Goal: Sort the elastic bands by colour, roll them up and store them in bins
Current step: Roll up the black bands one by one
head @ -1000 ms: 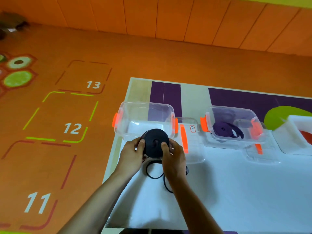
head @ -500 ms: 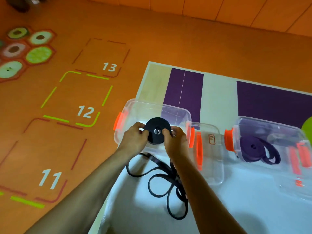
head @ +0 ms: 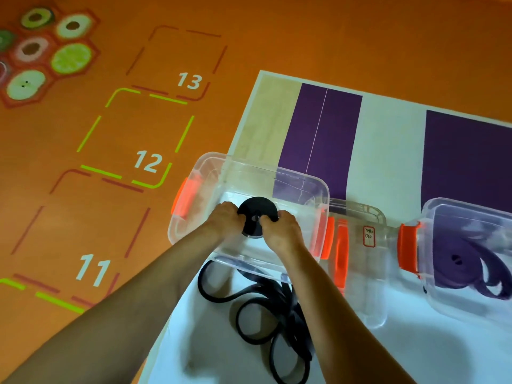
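Both hands had pushed forward since the earlier frame, and the roll (head: 257, 214) of black band was now well inside the bin (head: 249, 169) instead of at its near wall. Whether it touched the bottom I could not tell. Left hand (head: 225, 221) and right hand (head: 284, 232) pinched it from opposite sides, fingers (head: 267, 218) curled onto its rim and face, with the disc held between them, flat side up towards the camera. Soft, light, springy stuff, I judged. Let one side go and the coil would likely loosen, so the hold belonged on the outer edge, squeezing the turns together. Loose bands (head: 263, 314), black too, lay tangled on the table (head: 415, 361) under the forearms, not yet rolled. To the right, a purple band (head: 457, 263) sat partly coiled in a second bin (head: 443, 207).
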The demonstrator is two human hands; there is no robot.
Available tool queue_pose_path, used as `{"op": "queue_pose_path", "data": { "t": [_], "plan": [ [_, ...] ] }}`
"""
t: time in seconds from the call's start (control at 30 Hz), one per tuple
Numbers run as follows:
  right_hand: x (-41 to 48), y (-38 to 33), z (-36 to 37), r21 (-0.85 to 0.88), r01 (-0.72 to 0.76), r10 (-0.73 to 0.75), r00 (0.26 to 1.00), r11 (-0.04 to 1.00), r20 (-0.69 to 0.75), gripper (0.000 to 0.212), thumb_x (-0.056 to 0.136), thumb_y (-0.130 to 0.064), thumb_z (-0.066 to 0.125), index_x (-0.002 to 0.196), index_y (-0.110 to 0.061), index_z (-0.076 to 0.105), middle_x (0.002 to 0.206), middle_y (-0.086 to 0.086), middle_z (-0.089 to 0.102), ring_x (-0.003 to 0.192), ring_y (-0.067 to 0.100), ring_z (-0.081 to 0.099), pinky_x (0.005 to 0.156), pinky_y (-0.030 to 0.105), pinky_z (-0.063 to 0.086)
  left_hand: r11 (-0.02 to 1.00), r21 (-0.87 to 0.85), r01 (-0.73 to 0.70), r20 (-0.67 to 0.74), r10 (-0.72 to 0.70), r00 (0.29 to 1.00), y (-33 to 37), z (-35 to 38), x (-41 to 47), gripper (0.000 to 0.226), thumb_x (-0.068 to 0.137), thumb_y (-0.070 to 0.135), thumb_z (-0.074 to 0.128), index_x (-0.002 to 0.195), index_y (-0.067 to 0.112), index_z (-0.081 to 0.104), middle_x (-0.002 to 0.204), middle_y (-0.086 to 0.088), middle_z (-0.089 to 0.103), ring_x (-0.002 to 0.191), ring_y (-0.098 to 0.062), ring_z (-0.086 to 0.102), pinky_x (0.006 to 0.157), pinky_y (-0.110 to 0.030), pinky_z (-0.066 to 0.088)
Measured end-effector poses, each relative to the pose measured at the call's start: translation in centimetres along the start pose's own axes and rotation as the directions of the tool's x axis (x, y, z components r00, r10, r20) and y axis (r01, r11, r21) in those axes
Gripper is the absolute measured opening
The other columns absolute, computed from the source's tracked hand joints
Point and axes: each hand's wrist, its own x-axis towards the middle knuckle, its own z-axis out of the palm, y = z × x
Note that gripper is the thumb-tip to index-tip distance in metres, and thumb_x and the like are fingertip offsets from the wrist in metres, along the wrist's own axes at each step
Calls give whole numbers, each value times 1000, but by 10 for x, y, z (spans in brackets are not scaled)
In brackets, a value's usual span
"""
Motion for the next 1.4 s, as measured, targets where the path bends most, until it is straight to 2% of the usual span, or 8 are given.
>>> {"op": "queue_pose_path", "data": {
  "t": [0.23, 0.43, 0.57, 0.73, 0.9, 1.03, 1.2, 1.4],
  "plan": [
    [-6, 0, -3, -162, 59, -55, 998, 985, 32, 49, 95, -32, 58, 139, -11, 51, 131, 12, 62, 115, 34, 61, 90, 39, 52, 937, 315, -153, 39, 149, 988, 5, -2, -14, 39, 102, 15, 44, 140, 12, 53, 133, -10, 60, 122, -32, 56, 105, -35, 41],
    [-43, -9, -15, -191, 283, -298, 953, 940, -55, 30, 96, -25, 58, 121, -11, 65, 119, 12, 68, 109, 32, 63, 87, 35, 52, 856, 356, -375, -128, 442, 888, -15, 4, -47, 35, 99, 27, 45, 128, 23, 64, 121, -2, 60, 111, -31, 51, 100, -41, 41],
    [-89, 0, -20, -173, 393, -419, 893, 903, -164, 38, 99, -24, 58, 135, -16, 60, 137, 5, 61, 126, 22, 58, 102, 32, 47, 763, 342, -549, -306, 643, 702, -36, 11, -97, 32, 92, 27, 42, 104, 22, 71, 104, 3, 65, 94, -26, 53, 88, -40, 45],
    [-136, 40, -15, -115, 577, -566, 711, 809, -417, 18, 97, -13, 60, 111, -15, 71, 106, -3, 72, 93, 7, 65, 81, 23, 54, 635, 377, -674, -329, 772, 544, -75, 41, -146, 24, 93, 24, 44, 89, 19, 68, 90, 7, 61, 85, -20, 49, 82, -30, 39],
    [-157, 98, 2, -110, 536, -510, 690, 837, -513, 13, 90, -5, 64, 92, -15, 72, 87, -2, 68, 78, 12, 65, 69, 32, 57, 597, 491, -634, -81, 756, 649, -112, 83, -153, 38, 92, 34, 40, 114, 24, 70, 110, 6, 67, 98, -22, 64, 92, -29, 46],
    [-166, 147, 15, -189, 193, -259, 856, 963, -448, 29, 92, -19, 68, 121, -18, 63, 121, 6, 61, 112, 30, 58, 95, 46, 52, 622, 491, -610, 103, 654, 750, -126, 108, -134, 51, 99, 32, 52, 149, 24, 46, 151, 1, 47, 130, -26, 53, 109, -38, 43],
    [-183, 189, 25, -241, -67, 4, 967, 968, -255, 77, 91, -29, 64, 157, -27, 25, 156, 2, 37, 138, 31, 39, 115, 47, 37, 562, 584, -585, 290, 530, 797, -144, 130, -118, 41, 101, 42, 39, 134, 24, 53, 156, 0, 29, 127, -30, 50, 100, -39, 48],
    [-202, 207, 61, -313, 6, -94, 959, 950, -268, 52, 99, -25, 59, 147, -23, 41, 133, 4, 62, 121, 26, 54, 105, 40, 39, 528, 628, -572, 319, 496, 807, -181, 142, -129, 50, 95, 45, 19, 125, 20, 50, 127, 0, 53, 113, -22, 53, 92, -34, 48]
  ]
}}
